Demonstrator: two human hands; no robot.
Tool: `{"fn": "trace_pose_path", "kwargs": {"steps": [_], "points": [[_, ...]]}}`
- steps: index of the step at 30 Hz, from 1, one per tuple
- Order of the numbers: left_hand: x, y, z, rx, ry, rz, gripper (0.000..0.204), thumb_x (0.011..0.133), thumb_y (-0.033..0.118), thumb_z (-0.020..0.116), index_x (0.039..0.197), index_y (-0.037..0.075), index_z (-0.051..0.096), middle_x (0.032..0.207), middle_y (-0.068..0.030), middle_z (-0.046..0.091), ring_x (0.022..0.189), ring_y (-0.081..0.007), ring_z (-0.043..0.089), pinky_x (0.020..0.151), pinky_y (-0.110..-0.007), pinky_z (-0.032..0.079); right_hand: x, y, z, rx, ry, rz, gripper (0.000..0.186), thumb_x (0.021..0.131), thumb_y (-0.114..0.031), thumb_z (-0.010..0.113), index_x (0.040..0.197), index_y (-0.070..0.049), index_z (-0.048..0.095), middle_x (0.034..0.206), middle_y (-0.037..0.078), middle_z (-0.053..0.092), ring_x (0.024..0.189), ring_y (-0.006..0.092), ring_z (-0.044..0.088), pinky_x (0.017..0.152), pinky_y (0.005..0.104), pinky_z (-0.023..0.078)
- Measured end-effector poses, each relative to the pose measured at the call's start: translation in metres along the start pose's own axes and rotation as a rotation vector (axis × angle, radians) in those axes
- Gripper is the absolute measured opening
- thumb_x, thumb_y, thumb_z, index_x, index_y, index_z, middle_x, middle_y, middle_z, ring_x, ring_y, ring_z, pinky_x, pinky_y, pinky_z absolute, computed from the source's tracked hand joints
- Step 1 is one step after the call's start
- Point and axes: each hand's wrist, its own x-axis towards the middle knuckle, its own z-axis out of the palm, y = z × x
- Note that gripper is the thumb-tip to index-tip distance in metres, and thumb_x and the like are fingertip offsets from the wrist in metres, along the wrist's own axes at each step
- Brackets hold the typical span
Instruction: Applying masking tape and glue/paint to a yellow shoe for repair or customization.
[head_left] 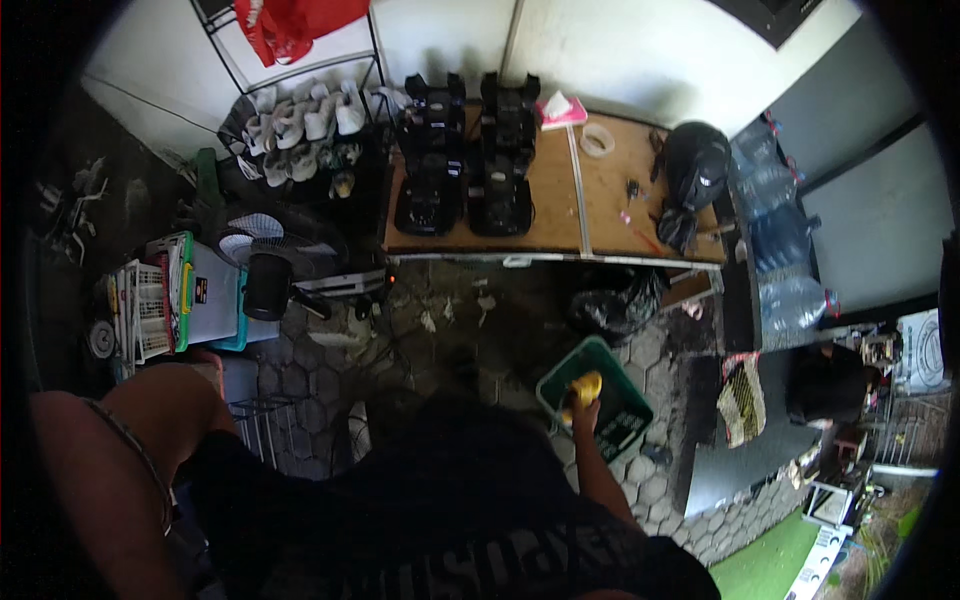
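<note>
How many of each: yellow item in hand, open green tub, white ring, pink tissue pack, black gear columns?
Yellow item in the right hand: 1
Open green tub: 1
White ring: 1
Pink tissue pack: 1
Black gear columns: 2
Total: 6

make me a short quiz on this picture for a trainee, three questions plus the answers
1. Multiple choice: the right hand holds an item at the green bin. What colour is the item? a) red b) yellow c) blue
2. Fill in the gap: in the picture, the shoes are to the ____ of the wooden desk.
3. True or false: the fan stands on top of the wooden desk.

Key:
1. b, yellow
2. left
3. False: the fan is off to the left of the desk in the picture.
</note>
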Motion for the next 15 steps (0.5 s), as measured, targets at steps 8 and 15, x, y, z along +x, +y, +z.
{"fn": "trace_pose_path", "kwargs": {"steps": [8, 15], "points": [[-0.07, 0.002, 0.229, -0.53, 0.664, -1.126, 0.068, 0.082, 0.044, 0.067, 0.128, 0.0, 0.041, 0.126, -0.0146, 0.048, 0.112, -0.0241, 0.049, 0.091, -0.037, 0.043, -0.036, -0.208, 0.025, 0.226, -0.37, -0.149, 0.062, 0.083, -0.023, 0.069, 0.137, -0.006, 0.044, 0.116, 0.013, 0.061, 0.103, 0.0205, 0.061, 0.086, 0.0336, 0.049], [-0.106, 0.18, 0.405, -1.88, 0.139, -1.981, 0.062, 0.096, 0.055, 0.043, 0.143, 0.016, 0.032, 0.136, -0.0095, 0.044, 0.12, -0.0216, 0.05, 0.095, -0.037, 0.047, -0.074, -0.308, 0.037, 0.285, -0.878, -0.407, 0.044, 0.093, -0.027, 0.059, 0.127, -0.009, 0.037, 0.11, 0.013, 0.06, 0.102, 0.021, 0.059, 0.087, 0.0379, 0.049]]}}
